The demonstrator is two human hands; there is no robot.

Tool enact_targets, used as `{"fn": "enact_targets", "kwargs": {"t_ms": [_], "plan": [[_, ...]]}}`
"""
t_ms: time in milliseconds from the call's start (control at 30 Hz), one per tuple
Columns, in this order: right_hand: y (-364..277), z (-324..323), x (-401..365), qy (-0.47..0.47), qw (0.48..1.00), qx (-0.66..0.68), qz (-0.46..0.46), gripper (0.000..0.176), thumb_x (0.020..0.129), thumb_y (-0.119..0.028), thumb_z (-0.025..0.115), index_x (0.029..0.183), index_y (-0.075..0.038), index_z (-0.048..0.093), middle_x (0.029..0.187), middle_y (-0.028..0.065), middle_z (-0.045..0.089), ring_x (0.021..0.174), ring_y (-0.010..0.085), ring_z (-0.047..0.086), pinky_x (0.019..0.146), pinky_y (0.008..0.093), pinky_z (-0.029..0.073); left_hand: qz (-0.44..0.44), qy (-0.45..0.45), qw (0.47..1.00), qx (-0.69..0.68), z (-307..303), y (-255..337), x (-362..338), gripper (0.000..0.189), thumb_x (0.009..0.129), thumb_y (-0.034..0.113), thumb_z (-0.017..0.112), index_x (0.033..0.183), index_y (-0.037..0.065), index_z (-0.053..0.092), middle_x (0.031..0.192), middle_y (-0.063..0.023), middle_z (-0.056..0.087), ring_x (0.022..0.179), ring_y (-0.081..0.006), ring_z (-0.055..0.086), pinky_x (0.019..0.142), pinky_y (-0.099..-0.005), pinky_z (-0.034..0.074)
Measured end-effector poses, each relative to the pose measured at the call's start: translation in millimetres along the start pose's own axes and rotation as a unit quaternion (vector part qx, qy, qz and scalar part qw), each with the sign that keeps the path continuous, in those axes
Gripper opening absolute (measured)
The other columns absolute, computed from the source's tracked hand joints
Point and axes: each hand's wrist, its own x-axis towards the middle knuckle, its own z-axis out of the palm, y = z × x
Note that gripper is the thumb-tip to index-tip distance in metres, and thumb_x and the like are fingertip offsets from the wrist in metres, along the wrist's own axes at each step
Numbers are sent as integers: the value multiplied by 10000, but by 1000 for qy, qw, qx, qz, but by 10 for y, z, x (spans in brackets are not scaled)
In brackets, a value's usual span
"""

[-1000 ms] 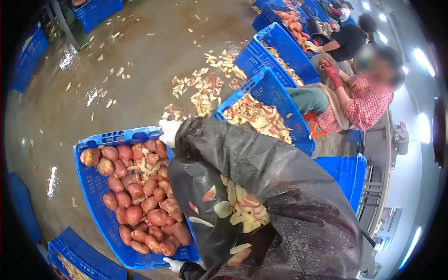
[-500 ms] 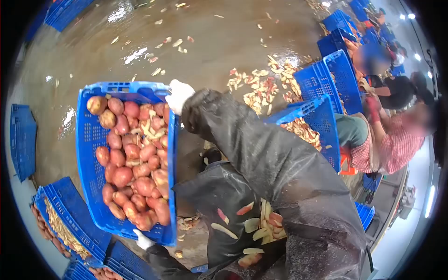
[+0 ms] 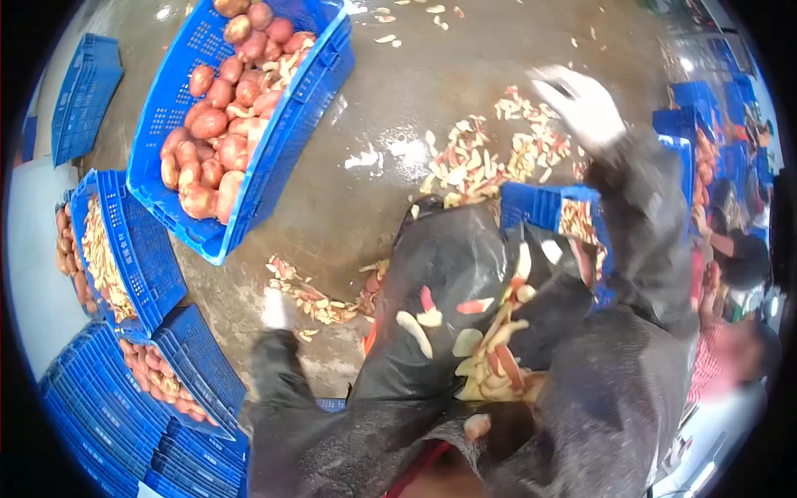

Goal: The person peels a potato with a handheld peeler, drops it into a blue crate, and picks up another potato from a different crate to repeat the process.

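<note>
A blue crate (image 3: 286, 137) full of red potatoes (image 3: 220, 124) mixed with some peels sits on the wet floor at the upper left, with neither hand on it. My left hand (image 3: 274, 309), in a white glove, hangs low above the floor near a small heap of peels (image 3: 311, 300); it is blurred and holds nothing that I can see. My right hand (image 3: 581, 104), also gloved in white, is raised at the upper right with fingers apart and empty. My black apron (image 3: 432, 274) carries a pile of potato peels (image 3: 490, 349) in its lap.
Blue crates with peels and potatoes (image 3: 149, 266) stand at the left, above a stack of empty crates (image 3: 75, 432). Another empty crate (image 3: 83, 91) lies far left. Peels (image 3: 481, 158) litter the wet floor. A peel-filled crate (image 3: 540, 207) and other workers (image 3: 739, 249) are at the right.
Both hands have let go of the potato crate, which now rests on the floor farther away at the upper left. My right hand has swung up and right; my left has dropped low.
</note>
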Motion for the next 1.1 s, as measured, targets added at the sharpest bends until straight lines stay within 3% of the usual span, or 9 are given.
{"fn": "enact_targets", "kwargs": {"t_ms": [67,167,267,400,533,700,867,1033,1100], "plan": [[594,-192,-1120,85,995,35,33,239,891,-231,592,1002,-28,649,919,107,664,758,165,620,715,272,482,-151,-139,803,-560,-1110,1093,-186,277,927,294,520,1127,109,575,964,-58,588,902,-112,533,796,-238,447],[894,-100,-2875,88,889,207,398,261,877,-281,619,966,-36,622,698,46,604,479,93,527,416,271,408,-242,-208,603,-731,-1954,1826,-370,264,926,290,521,1109,107,576,948,-54,588,884,-113,536,780,-240,447],[751,538,-4189,101,836,208,497,258,833,-256,677,925,-20,625,709,47,602,455,129,519,381,295,402,-244,-234,608,-718,-2029,1814,-527,252,926,287,522,1092,105,576,932,-50,588,865,-115,539,763,-242,448],[556,1472,-5064,-14,796,284,534,172,849,-5,597,1018,-2,624,919,60,656,862,126,598,812,270,475,-243,-267,640,-678,-2034,1718,-625,236,924,282,524,1068,102,576,910,-44,588,840,-117,543,741,-245,449],[464,1599,-4685,13,601,538,590,433,763,172,542,1177,46,523,1120,130,607,1009,192,581,904,313,463,-245,-314,669,-627,-1972,1465,-480,222,923,277,525,1045,99,577,888,-38,588,815,-118,547,720,-247,450],[584,1801,-4259,11,526,579,623,333,760,85,645,1074,9,561,1010,89,642,904,166,606,808,308,497,-241,-359,684,-588,-2181,1004,-18,206,922,271,527,1016,96,577,860,-31,588,785,-121,552,692,-250,451],[492,1891,-4080,-125,636,393,652,177,774,11,655,936,-40,608,900,84,657,785,167,618,695,311,512,-191,-356,684,-608,-2799,687,721,192,920,266,529,987,92,578,833,-24,588,754,-123,557,665,-254,452],[73,2197,-3777,124,715,412,551,181,776,-232,703,796,-65,635,629,22,581,544,135,549,498,298,441,-18,-355,730,-584,-3096,456,1742,182,919,260,530,958,89,578,805,-17,588,723,-126,562,637,-257,453],[-79,1967,-3481,142,534,528,645,169,769,-197,717,829,-68,626,646,11,572,545,107,506,473,277,405,45,-348,744,-568,-3226,363,2200,179,918,257,531,946,87,579,794,-14,588,710,-127,563,626,-258,453]]}}
